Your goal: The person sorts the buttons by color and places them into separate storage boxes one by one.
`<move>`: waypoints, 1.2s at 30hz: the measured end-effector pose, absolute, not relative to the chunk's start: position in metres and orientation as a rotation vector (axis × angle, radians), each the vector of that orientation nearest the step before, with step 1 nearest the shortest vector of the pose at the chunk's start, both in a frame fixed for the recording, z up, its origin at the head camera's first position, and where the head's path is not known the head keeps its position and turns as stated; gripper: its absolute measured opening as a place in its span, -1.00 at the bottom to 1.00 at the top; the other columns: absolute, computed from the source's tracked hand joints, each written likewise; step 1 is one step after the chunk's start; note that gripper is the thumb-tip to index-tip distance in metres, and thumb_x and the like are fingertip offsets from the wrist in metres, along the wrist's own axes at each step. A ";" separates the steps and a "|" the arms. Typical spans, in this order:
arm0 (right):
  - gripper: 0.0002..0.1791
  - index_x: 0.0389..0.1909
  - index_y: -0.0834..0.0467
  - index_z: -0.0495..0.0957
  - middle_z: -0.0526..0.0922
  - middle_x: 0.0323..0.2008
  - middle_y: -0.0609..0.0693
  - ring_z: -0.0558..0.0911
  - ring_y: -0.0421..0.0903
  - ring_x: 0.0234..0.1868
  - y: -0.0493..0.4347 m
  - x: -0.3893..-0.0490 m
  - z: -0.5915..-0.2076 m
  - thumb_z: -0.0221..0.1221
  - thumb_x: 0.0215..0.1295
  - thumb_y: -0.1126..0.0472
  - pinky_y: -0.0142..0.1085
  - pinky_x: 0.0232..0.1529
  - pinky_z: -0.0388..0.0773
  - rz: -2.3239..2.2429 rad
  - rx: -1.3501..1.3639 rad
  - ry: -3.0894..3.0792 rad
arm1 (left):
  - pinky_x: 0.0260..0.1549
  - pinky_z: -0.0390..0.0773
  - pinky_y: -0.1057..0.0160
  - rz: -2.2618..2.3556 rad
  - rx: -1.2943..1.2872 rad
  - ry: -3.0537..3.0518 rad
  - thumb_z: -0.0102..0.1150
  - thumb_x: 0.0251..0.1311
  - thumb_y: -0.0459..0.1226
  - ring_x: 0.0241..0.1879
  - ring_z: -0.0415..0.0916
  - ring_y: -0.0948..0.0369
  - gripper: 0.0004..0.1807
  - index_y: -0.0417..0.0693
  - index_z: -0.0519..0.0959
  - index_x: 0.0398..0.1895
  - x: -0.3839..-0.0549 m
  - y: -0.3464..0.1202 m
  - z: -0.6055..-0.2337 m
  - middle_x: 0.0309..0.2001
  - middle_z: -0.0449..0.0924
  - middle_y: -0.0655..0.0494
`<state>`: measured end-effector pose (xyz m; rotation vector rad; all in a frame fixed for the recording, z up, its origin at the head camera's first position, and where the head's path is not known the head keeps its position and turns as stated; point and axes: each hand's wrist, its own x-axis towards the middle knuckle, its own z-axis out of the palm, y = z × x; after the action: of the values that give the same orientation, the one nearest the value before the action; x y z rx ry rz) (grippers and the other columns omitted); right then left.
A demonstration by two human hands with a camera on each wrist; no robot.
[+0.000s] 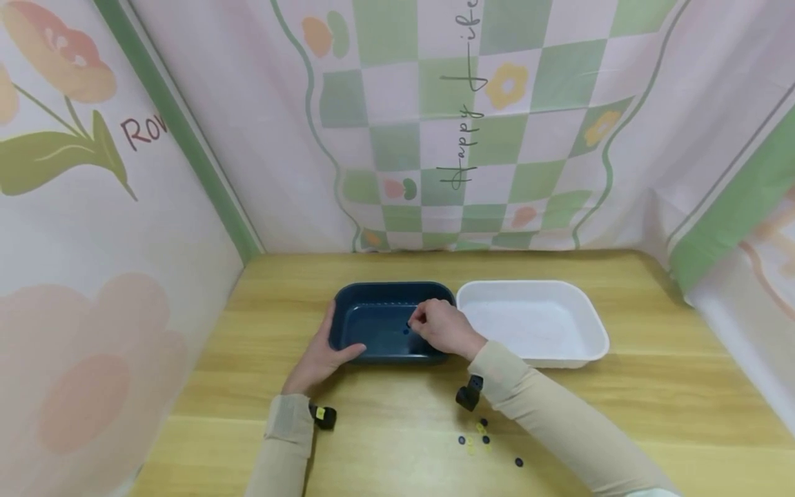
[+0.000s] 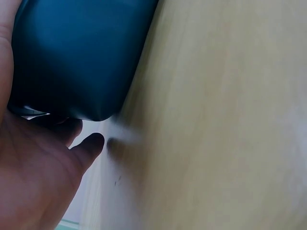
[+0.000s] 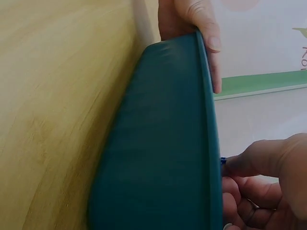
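Observation:
My left hand point(image 1: 319, 359) grips the left end of a dark blue rectangular tray point(image 1: 388, 359), its thumb over the front rim and its fingers along the outer side. In the left wrist view the tray's outer wall point(image 2: 76, 62) rises beside that hand. Over the right part of the tray, my right hand point(image 1: 444, 327) pinches a small dark blue piece point(image 3: 223, 160) between thumb and fingertips. Its exact shape is mostly hidden. Below the fingertips, a small dark spot point(image 1: 406, 332) shows on the tray's floor; I cannot tell whether it is a piece or a shadow.
A white rectangular tray point(image 1: 593, 348) stands right beside the dark one. On the wooden table point(image 1: 385, 442) near the right forearm lie several small dark blue round pieces point(image 1: 462, 440) and yellow ring-like pieces point(image 1: 470, 449). Patterned curtains point(image 1: 447, 138) hang behind and at both sides.

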<state>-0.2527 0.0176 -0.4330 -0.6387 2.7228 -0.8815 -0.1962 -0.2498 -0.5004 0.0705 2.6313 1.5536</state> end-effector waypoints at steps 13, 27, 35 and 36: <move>-0.85 -0.24 0.11 0.70 0.69 -0.31 -0.10 0.57 -0.25 -0.45 0.018 -0.253 -0.438 0.17 0.37 0.19 -0.22 -0.22 0.63 -0.873 -0.653 2.728 | 0.40 -0.11 -0.18 1.558 0.058 2.639 0.38 0.10 0.02 0.51 -0.27 -0.01 0.20 0.25 -0.33 0.57 -0.197 -0.249 -0.500 0.56 -0.36 0.18; -0.81 -0.22 0.15 0.71 0.70 -0.31 -0.09 0.58 -0.26 -0.47 0.018 -0.253 -0.440 0.14 0.38 0.19 -0.25 -0.29 0.63 -0.829 -0.694 2.724 | 0.40 -0.12 -0.17 1.544 0.044 2.642 0.36 0.10 0.05 0.51 -0.27 0.03 0.19 0.31 -0.33 0.56 -0.197 -0.248 -0.501 0.55 -0.35 0.25; -0.82 -0.22 0.16 0.71 0.70 -0.30 -0.08 0.56 -0.25 -0.50 0.018 -0.252 -0.440 0.14 0.38 0.20 -0.26 -0.33 0.61 -0.838 -0.692 2.723 | 0.41 -0.12 -0.16 1.551 0.048 2.638 0.36 0.11 0.05 0.51 -0.27 0.03 0.18 0.32 -0.33 0.56 -0.197 -0.248 -0.501 0.55 -0.36 0.25; -0.81 -0.21 0.16 0.71 0.70 -0.30 -0.08 0.56 -0.25 -0.49 0.018 -0.252 -0.440 0.14 0.38 0.20 -0.25 -0.33 0.61 -0.839 -0.691 2.722 | 0.41 -0.13 -0.16 1.552 0.047 2.636 0.36 0.11 0.05 0.51 -0.28 0.04 0.18 0.33 -0.34 0.56 -0.197 -0.248 -0.501 0.55 -0.36 0.25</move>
<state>-0.2521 0.0177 -0.4401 -0.6914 2.7223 -0.8394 -0.1966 -0.2484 -0.5014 0.0472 2.6355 1.5516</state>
